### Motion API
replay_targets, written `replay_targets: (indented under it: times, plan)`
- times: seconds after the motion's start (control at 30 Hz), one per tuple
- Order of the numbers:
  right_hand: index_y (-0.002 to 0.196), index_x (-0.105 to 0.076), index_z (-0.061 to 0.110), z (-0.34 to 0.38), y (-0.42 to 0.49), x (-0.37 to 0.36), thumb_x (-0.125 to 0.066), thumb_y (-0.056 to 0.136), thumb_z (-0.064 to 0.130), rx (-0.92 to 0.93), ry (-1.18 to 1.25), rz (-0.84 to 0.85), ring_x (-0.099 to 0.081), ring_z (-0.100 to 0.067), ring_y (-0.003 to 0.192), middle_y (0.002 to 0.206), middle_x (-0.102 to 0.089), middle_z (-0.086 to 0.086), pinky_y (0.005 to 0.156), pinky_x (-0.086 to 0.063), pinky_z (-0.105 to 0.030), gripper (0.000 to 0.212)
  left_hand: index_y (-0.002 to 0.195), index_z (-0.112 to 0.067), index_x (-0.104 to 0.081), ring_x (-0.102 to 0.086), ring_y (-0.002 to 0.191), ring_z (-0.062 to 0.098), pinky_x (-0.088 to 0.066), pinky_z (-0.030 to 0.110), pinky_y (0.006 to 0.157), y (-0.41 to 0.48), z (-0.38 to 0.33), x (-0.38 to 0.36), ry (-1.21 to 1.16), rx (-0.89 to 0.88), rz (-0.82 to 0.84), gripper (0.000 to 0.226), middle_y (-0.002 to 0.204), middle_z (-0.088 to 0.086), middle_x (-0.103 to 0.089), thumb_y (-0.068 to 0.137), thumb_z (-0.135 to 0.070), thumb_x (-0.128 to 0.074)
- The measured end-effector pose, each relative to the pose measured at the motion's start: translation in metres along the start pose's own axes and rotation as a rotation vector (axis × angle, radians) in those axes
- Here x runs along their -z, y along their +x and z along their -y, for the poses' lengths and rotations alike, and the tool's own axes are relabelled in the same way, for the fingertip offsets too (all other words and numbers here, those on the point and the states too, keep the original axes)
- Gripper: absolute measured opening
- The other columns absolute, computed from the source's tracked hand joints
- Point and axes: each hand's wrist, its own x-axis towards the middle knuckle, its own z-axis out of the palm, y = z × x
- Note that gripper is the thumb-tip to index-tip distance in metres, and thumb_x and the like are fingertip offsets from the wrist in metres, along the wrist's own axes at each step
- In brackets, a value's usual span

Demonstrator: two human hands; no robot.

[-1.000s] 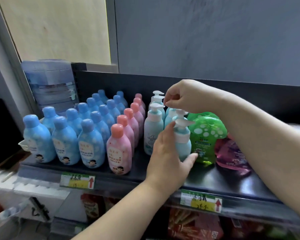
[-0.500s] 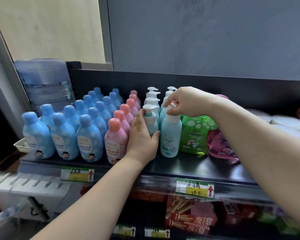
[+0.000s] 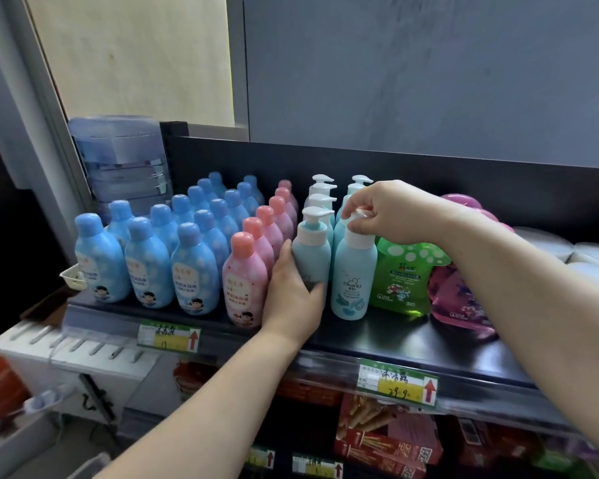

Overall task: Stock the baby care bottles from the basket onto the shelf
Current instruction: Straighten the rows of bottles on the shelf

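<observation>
Two rows of teal pump bottles stand on the black shelf (image 3: 412,344). My left hand (image 3: 293,295) grips the body of the front left pump bottle (image 3: 312,252). My right hand (image 3: 389,212) pinches the white pump head of the front right pump bottle (image 3: 353,274), whose label faces me. Rows of blue bottles (image 3: 194,267) and pink bottles (image 3: 244,285) fill the shelf to the left. No basket is in view.
A green pouch (image 3: 403,274) and a pink pouch (image 3: 460,299) sit right of the pump bottles, with white packs (image 3: 588,261) further right. A water jug (image 3: 118,157) stands behind the shelf's left end. Snack boxes (image 3: 384,440) fill the shelf below.
My left hand has shifted from the front right pump bottle to the front left one and closed round it. My right hand came down onto the right bottle's pump head.
</observation>
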Motion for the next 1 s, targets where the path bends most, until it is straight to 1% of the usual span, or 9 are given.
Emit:
replay_targets:
  times: [0.13, 0.23, 0.43, 0.57, 0.7, 0.8, 0.87, 0.93, 1.0]
  plan:
    - [0.112, -0.066, 0.027, 0.0, -0.002, 0.001, -0.06, 0.091, 0.029, 0.021, 0.005, -0.005, -0.041, 0.001, 0.062, 0.072, -0.044, 0.017, 0.053, -0.03, -0.014, 0.023, 0.131, -0.018, -0.043, -0.049, 0.112, 0.007, -0.035, 0.015, 0.096, 0.0, -0.002, -0.002, 0.027, -0.002, -0.062, 0.065, 0.123, -0.005, -0.054, 0.074, -0.01, -0.072]
    - [0.113, -0.066, 0.026, 0.0, -0.003, 0.002, -0.059, 0.091, 0.029, 0.042, 0.001, -0.002, -0.041, 0.002, 0.061, 0.069, -0.043, 0.016, 0.052, -0.029, -0.013, 0.023, 0.131, -0.015, -0.043, -0.047, 0.111, 0.01, -0.029, 0.011, 0.093, 0.003, -0.003, -0.004, 0.069, 0.004, -0.097, 0.065, 0.123, -0.001, -0.053, 0.073, -0.01, -0.074]
    - [0.114, -0.066, 0.025, -0.002, 0.0, 0.003, -0.061, 0.09, 0.032, 0.07, -0.016, 0.023, -0.044, -0.001, 0.067, 0.076, -0.047, 0.016, 0.055, -0.032, -0.017, 0.025, 0.139, -0.012, -0.037, -0.044, 0.123, 0.011, -0.028, 0.012, 0.101, 0.003, -0.007, -0.011, 0.077, 0.012, -0.073, 0.072, 0.133, 0.0, -0.049, 0.075, -0.009, -0.072]
    - [0.109, -0.067, 0.024, 0.004, 0.002, 0.006, -0.062, 0.088, 0.038, 0.123, -0.044, -0.028, -0.049, -0.011, 0.085, 0.09, -0.054, 0.008, 0.071, -0.034, -0.022, 0.025, 0.151, -0.01, -0.013, -0.027, 0.14, 0.013, -0.021, 0.027, 0.116, 0.0, -0.011, -0.011, 0.126, 0.037, -0.043, 0.093, 0.152, 0.004, -0.031, 0.079, -0.015, -0.072]
    - [0.087, -0.066, 0.018, 0.021, 0.008, 0.01, -0.064, 0.086, 0.037, 0.197, -0.04, -0.17, -0.055, -0.015, 0.083, 0.083, -0.059, 0.006, 0.068, -0.04, -0.027, 0.019, 0.152, -0.009, -0.007, -0.017, 0.144, 0.012, -0.009, 0.015, 0.114, -0.009, -0.029, 0.001, 0.255, -0.016, -0.065, 0.089, 0.157, 0.004, -0.019, 0.086, -0.019, -0.066]
    - [0.085, -0.067, 0.019, 0.039, 0.01, 0.008, -0.064, 0.085, 0.036, 0.238, 0.003, -0.195, -0.057, -0.015, 0.08, 0.081, -0.061, 0.007, 0.068, -0.046, -0.029, 0.017, 0.148, -0.014, -0.026, -0.033, 0.138, 0.013, -0.026, 0.027, 0.115, -0.019, -0.043, 0.02, 0.257, -0.157, -0.086, 0.066, 0.149, 0.0, -0.037, 0.09, -0.018, -0.058]
    - [0.087, -0.068, 0.021, 0.053, 0.012, 0.003, -0.064, 0.085, 0.038, 0.275, 0.033, -0.192, -0.056, -0.013, 0.077, 0.079, -0.061, 0.009, 0.068, -0.046, -0.028, 0.017, 0.138, -0.018, -0.043, -0.05, 0.122, 0.013, -0.041, 0.033, 0.105, -0.024, -0.045, 0.04, 0.192, -0.23, -0.136, 0.048, 0.131, -0.005, -0.052, 0.091, -0.018, -0.053]
    - [0.091, -0.069, 0.023, 0.071, 0.014, -0.002, -0.064, 0.086, 0.04, 0.314, 0.04, -0.176, -0.054, -0.01, 0.076, 0.08, -0.06, 0.011, 0.068, -0.044, -0.025, 0.018, 0.128, -0.017, -0.051, -0.055, 0.113, 0.011, -0.047, 0.032, 0.097, -0.026, -0.041, 0.063, 0.12, -0.257, -0.224, 0.036, 0.12, -0.007, -0.055, 0.093, -0.019, -0.051]
    - [0.093, -0.068, 0.025, 0.09, 0.017, -0.009, -0.064, 0.086, 0.04, 0.343, 0.031, -0.159, -0.052, -0.007, 0.076, 0.08, -0.059, 0.013, 0.063, -0.039, -0.014, 0.018, 0.118, -0.02, -0.054, -0.057, 0.107, 0.008, -0.049, 0.032, 0.092, -0.024, -0.029, 0.087, 0.102, -0.271, -0.313, 0.024, 0.112, -0.007, -0.058, 0.094, -0.021, -0.052]
